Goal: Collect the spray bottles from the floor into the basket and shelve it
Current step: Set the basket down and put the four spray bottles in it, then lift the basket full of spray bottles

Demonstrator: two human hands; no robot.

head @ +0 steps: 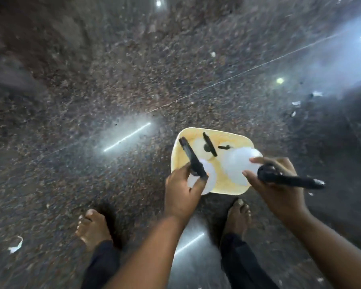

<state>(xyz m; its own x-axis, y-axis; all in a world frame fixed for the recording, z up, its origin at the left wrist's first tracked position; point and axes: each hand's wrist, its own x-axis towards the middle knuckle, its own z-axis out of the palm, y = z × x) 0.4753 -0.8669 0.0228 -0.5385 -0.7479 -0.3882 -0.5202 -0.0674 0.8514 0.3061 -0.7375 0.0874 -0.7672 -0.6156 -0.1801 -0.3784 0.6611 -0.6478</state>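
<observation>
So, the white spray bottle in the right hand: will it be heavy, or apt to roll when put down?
The spray bottle looks translucent with no liquid visible, so it is probably light. Its rounded body may roll in the basket, though the black trigger head would likely stop it. The right hand grips its neck.

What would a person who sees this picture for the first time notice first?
The pale yellow basket on the dark speckled floor stands out, low and right of centre, between two bare feet. Above it the left hand holds one white spray bottle and the right hand another, both with black trigger heads. At least one more bottle already lies inside the basket.
</observation>
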